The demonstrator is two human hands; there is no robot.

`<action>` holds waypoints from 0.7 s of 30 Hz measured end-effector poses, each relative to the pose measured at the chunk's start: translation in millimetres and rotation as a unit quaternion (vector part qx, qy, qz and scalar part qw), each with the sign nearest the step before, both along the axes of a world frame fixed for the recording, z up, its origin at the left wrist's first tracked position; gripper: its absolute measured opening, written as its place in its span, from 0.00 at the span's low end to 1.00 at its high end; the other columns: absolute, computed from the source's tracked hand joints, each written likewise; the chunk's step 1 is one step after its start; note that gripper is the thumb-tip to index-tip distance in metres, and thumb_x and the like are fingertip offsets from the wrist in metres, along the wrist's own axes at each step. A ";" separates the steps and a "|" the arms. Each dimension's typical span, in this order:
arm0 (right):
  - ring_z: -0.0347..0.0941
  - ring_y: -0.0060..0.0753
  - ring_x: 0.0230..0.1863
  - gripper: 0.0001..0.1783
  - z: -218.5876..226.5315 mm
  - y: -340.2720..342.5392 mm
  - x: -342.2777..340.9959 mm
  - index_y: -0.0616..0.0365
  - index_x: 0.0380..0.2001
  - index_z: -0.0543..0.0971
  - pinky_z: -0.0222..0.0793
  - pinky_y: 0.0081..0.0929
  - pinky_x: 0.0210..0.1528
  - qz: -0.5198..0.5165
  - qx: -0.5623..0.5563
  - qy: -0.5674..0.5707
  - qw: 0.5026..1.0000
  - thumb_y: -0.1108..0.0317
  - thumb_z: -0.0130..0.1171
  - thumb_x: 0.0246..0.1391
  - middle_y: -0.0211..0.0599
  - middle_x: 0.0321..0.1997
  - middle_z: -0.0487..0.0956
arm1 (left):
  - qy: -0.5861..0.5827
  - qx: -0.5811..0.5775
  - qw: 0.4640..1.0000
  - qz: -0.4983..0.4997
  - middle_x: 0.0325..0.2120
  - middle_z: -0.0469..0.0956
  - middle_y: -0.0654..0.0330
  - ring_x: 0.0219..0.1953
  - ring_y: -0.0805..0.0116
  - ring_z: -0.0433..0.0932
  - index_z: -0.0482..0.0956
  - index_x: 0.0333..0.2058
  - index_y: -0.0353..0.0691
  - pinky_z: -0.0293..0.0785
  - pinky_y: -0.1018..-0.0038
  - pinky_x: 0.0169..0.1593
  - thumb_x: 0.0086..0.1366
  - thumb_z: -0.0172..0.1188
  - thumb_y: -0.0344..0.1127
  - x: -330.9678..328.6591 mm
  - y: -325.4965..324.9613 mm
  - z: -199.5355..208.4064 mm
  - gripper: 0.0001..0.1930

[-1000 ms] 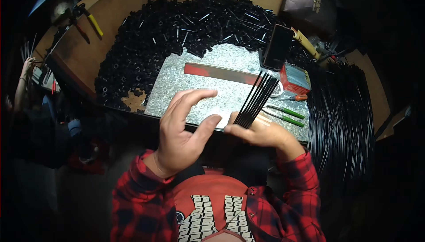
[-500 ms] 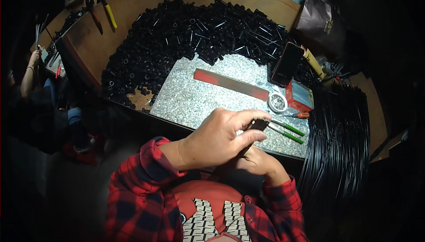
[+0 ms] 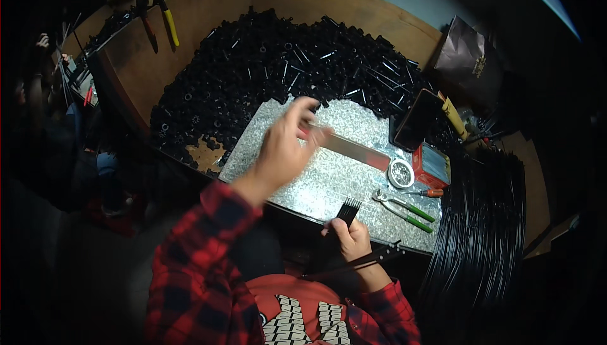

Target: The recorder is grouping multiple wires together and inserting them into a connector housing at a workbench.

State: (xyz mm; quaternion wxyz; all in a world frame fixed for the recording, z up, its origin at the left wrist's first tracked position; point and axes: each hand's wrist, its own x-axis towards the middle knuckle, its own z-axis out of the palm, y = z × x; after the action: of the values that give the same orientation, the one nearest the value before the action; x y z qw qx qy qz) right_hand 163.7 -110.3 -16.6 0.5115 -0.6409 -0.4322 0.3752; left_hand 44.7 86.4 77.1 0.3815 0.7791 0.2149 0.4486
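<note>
My right hand point(image 3: 351, 240) is closed round a bundle of thin black rods point(image 3: 348, 210) at the near edge of the speckled slab point(image 3: 303, 190). Fine rod tips stick up above the thumb, and longer dark strips trail below the wrist. Over the slab, my left hand point(image 3: 284, 149) is smeared by motion; its thumb and fingers are apart and nothing shows in them. Beneath its fingers lies a flat bar point(image 3: 351, 146) with red ends, its left end partly hidden. Green-handled pliers point(image 3: 404, 211) rest just right of the bundle.
A heap of small black parts point(image 3: 253, 60) fills the wooden bin. On the slab's right stand a phone point(image 3: 418, 119), a white round dish point(image 3: 401, 173), a red box point(image 3: 432, 164) and a screwdriver point(image 3: 431, 193). Long black rods point(image 3: 480, 218) hang at the right. Yellow-handled pincers point(image 3: 169, 23) hang upper left.
My left hand has let go of the bundle and moved up and left over the slab toward the heap. The bundle stays in my right hand, now in plain view.
</note>
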 end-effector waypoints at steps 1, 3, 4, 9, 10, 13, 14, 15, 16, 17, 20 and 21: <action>0.74 0.22 0.28 0.17 3.8 0.7 -3.7 0.64 0.29 0.76 0.69 0.21 0.31 0.005 0.002 -0.014 1.000 0.61 0.47 0.63 0.34 0.25 0.79 | 0.057 0.092 0.985 0.137 0.38 0.73 0.51 0.39 0.60 0.74 0.66 0.51 0.32 0.70 0.67 0.42 0.60 0.60 0.41 1.5 31.9 -15.5 0.25; 0.75 0.24 0.28 0.16 8.4 1.8 -7.7 0.64 0.29 0.77 0.70 0.22 0.32 0.006 0.003 -0.018 1.000 0.62 0.48 0.62 0.35 0.25 0.80 | 0.151 0.170 0.942 0.246 0.42 0.69 0.47 0.45 0.48 0.70 0.67 0.50 0.34 0.68 0.61 0.47 0.55 0.63 0.37 -1.8 89.1 -48.1 0.26; 0.76 0.26 0.29 0.15 8.5 2.1 -7.9 0.65 0.29 0.78 0.71 0.23 0.33 -0.003 -0.003 -0.019 1.000 0.63 0.49 0.61 0.35 0.25 0.80 | 0.192 0.163 0.933 0.256 0.43 0.68 0.47 0.46 0.46 0.69 0.66 0.51 0.36 0.68 0.60 0.49 0.55 0.63 0.36 -1.7 108.3 -58.0 0.26; 0.74 0.22 0.28 0.18 6.6 -0.3 -4.9 0.64 0.31 0.76 0.69 0.21 0.33 0.007 -0.002 -0.025 1.000 0.60 0.47 0.64 0.35 0.26 0.79 | 0.292 0.128 0.913 0.254 0.40 0.69 0.47 0.44 0.46 0.71 0.72 0.41 0.35 0.71 0.57 0.46 0.55 0.63 0.33 9.7 147.2 -83.5 0.16; 0.74 0.22 0.28 0.18 2.7 -0.7 -3.5 0.64 0.31 0.76 0.69 0.21 0.33 0.007 0.004 -0.023 1.000 0.60 0.46 0.64 0.35 0.26 0.79 | 0.290 0.128 0.914 0.254 0.40 0.69 0.47 0.44 0.46 0.71 0.72 0.41 0.35 0.71 0.57 0.46 0.55 0.63 0.33 11.2 150.4 -86.9 0.16; 0.74 0.22 0.29 0.18 5.0 0.7 -2.4 0.64 0.31 0.76 0.70 0.21 0.34 0.010 0.004 -0.021 1.000 0.60 0.46 0.64 0.35 0.26 0.79 | 0.287 0.139 0.914 0.252 0.39 0.70 0.47 0.41 0.46 0.73 0.73 0.36 0.33 0.72 0.58 0.44 0.54 0.63 0.33 12.5 159.1 -98.3 0.13; 0.74 0.22 0.29 0.18 6.8 0.9 -2.6 0.64 0.31 0.76 0.70 0.21 0.34 0.013 -0.001 -0.019 1.000 0.60 0.45 0.64 0.35 0.26 0.79 | 0.275 0.143 0.915 0.257 0.37 0.71 0.45 0.40 0.44 0.74 0.72 0.36 0.33 0.72 0.58 0.42 0.53 0.63 0.31 11.4 163.5 -101.4 0.13; 0.74 0.22 0.29 0.18 6.8 1.6 -2.4 0.64 0.31 0.76 0.70 0.21 0.34 0.013 -0.002 -0.018 1.000 0.60 0.45 0.64 0.35 0.26 0.79 | 0.264 0.147 0.917 0.262 0.36 0.72 0.44 0.39 0.43 0.74 0.71 0.36 0.32 0.72 0.57 0.41 0.52 0.63 0.29 9.8 167.7 -103.9 0.14; 0.74 0.23 0.29 0.18 6.9 2.4 -2.3 0.64 0.31 0.76 0.70 0.21 0.35 0.014 -0.005 -0.023 1.000 0.60 0.45 0.64 0.35 0.26 0.79 | 0.266 0.147 0.916 0.261 0.36 0.72 0.44 0.39 0.43 0.74 0.71 0.36 0.32 0.72 0.57 0.41 0.52 0.63 0.29 7.5 173.0 -105.4 0.14; 0.74 0.23 0.30 0.18 6.8 2.8 -2.5 0.64 0.31 0.76 0.70 0.21 0.35 0.016 -0.007 -0.027 0.999 0.60 0.45 0.64 0.35 0.27 0.79 | 0.254 0.127 0.916 0.283 0.35 0.72 0.43 0.39 0.42 0.74 0.70 0.35 0.32 0.72 0.57 0.41 0.52 0.63 0.27 4.7 178.9 -106.2 0.14; 0.76 0.26 0.29 0.16 6.0 3.3 -1.6 0.65 0.29 0.77 0.70 0.24 0.33 -0.002 -0.007 -0.011 1.000 0.62 0.49 0.62 0.36 0.26 0.80 | 0.245 0.114 0.914 0.302 0.37 0.71 0.42 0.40 0.40 0.73 0.65 0.38 0.33 0.71 0.55 0.41 0.52 0.58 0.20 -6.0 184.0 -92.4 0.15; 0.76 0.26 0.29 0.16 6.1 3.1 -1.5 0.65 0.29 0.77 0.70 0.24 0.33 -0.003 -0.006 -0.009 1.000 0.62 0.49 0.62 0.36 0.26 0.80 | 0.247 0.128 0.911 0.305 0.39 0.70 0.41 0.41 0.40 0.72 0.65 0.41 0.33 0.71 0.56 0.42 0.52 0.57 0.20 -14.0 183.8 -82.8 0.17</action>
State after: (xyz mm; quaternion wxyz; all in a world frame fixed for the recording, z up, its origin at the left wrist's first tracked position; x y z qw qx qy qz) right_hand 162.2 -107.2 -10.5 0.5050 -0.6488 -0.4323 0.3704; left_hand 30.7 270.1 -5.8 0.0579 0.8037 0.4706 0.3597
